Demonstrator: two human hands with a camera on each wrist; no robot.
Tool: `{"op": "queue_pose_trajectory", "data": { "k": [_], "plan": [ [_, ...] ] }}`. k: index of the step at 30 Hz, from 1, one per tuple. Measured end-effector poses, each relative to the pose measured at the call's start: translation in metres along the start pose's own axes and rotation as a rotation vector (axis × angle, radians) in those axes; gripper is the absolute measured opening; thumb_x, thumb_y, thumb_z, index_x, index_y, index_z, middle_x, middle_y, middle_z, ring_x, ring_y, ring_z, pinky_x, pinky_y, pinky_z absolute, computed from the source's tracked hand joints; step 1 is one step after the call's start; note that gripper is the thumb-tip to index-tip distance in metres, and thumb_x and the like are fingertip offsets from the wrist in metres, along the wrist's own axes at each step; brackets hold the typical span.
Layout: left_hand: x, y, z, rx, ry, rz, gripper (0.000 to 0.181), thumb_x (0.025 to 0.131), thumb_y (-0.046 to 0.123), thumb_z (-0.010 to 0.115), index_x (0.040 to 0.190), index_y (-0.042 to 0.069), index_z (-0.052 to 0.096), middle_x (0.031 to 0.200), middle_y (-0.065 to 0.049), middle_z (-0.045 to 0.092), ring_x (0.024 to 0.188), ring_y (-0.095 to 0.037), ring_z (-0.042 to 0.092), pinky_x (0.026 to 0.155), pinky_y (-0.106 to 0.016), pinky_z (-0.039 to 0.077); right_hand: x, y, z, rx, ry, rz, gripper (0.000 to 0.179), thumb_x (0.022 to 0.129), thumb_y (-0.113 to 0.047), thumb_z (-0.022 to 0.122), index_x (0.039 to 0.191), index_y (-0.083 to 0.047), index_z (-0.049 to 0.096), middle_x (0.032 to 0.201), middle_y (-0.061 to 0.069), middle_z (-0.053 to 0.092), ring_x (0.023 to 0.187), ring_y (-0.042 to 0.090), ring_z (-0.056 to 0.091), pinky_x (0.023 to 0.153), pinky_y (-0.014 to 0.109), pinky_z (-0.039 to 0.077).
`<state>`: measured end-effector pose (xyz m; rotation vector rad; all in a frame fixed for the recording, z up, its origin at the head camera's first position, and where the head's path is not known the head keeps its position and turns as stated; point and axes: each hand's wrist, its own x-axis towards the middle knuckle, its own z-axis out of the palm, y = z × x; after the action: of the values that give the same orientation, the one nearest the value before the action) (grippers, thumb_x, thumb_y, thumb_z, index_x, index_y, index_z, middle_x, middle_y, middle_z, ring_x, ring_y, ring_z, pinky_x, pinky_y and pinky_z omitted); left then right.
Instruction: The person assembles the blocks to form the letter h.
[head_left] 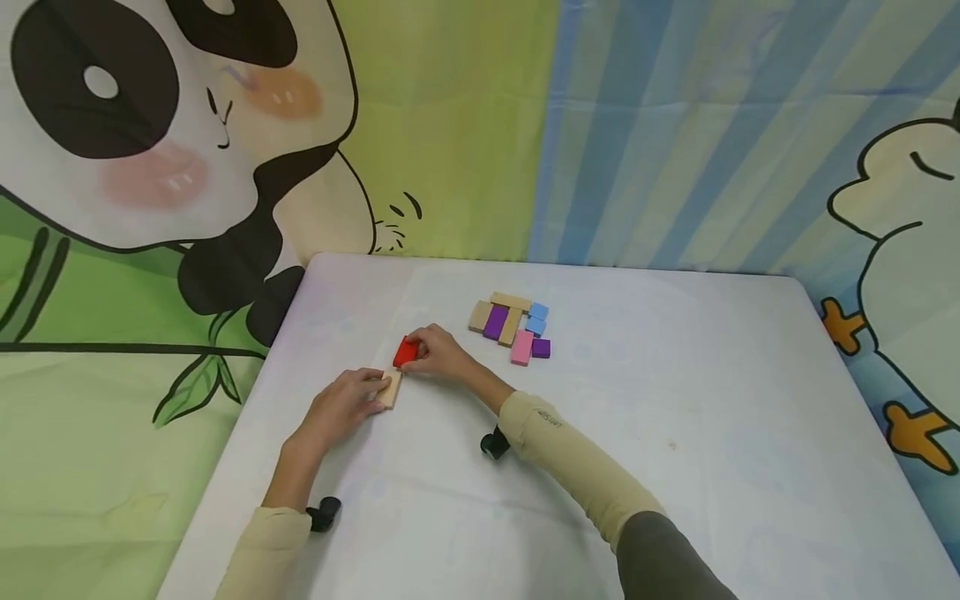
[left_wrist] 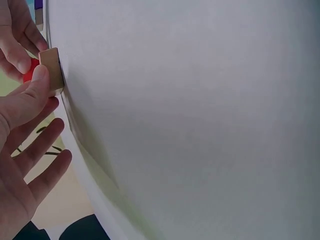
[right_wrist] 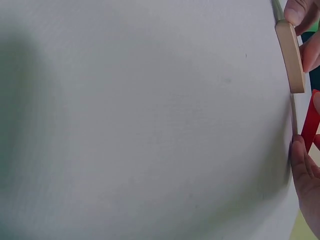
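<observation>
My left hand [head_left: 341, 410] pinches a plain wooden block [head_left: 390, 390] between thumb and forefinger, low over the table; its other fingers are spread in the left wrist view. Just beyond it, my right hand [head_left: 444, 357] grips a red block [head_left: 405, 352] by its ends. The two blocks are close together, end to end in the head view. In the right wrist view the wooden block [right_wrist: 291, 57] stands near the red block [right_wrist: 311, 122], with a small gap showing between them. Part of the red block is hidden behind fingers in the left wrist view.
Right of my hands lies a flat cluster of several blocks: natural wood [head_left: 511, 302], purple [head_left: 496, 322], blue [head_left: 536, 325] and pink [head_left: 522, 347]. They rest on a white-covered table [head_left: 675, 500]. A printed cloth [head_left: 450, 125] hangs behind its far edge.
</observation>
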<state>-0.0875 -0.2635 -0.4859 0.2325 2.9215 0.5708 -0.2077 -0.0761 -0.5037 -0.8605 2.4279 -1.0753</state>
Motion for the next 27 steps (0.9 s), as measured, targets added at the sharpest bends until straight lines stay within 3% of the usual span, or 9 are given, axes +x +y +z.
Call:
{"op": "queue_pose_trajectory", "data": {
  "k": [11,27],
  "plan": [
    [-0.002,-0.001,0.001,-0.01,0.003,0.001,0.052,0.085,0.018,0.073,0.134,0.01,0.059,0.139,-0.014,0.055,0.128,-0.035,0.048,0.1,-0.055,0.046,0.004,-0.009,0.007,-0.038,-0.029,-0.004,0.047,0.085,-0.025,0.076,0.125,-0.005,0.061,0.112,0.012,0.058,0.092,0.014,0.054,0.076,0.016,0.044],
    [-0.001,0.001,0.0,-0.023,-0.006,-0.024,0.051,0.085,0.017,0.074,0.133,0.01,0.06,0.14,-0.014,0.054,0.131,-0.035,0.047,0.103,-0.055,0.044,0.002,-0.017,0.012,-0.112,0.009,0.026,0.041,0.087,-0.029,0.073,0.119,-0.006,0.062,0.121,0.011,0.057,0.095,0.014,0.053,0.079,0.019,0.046]
  ]
}}
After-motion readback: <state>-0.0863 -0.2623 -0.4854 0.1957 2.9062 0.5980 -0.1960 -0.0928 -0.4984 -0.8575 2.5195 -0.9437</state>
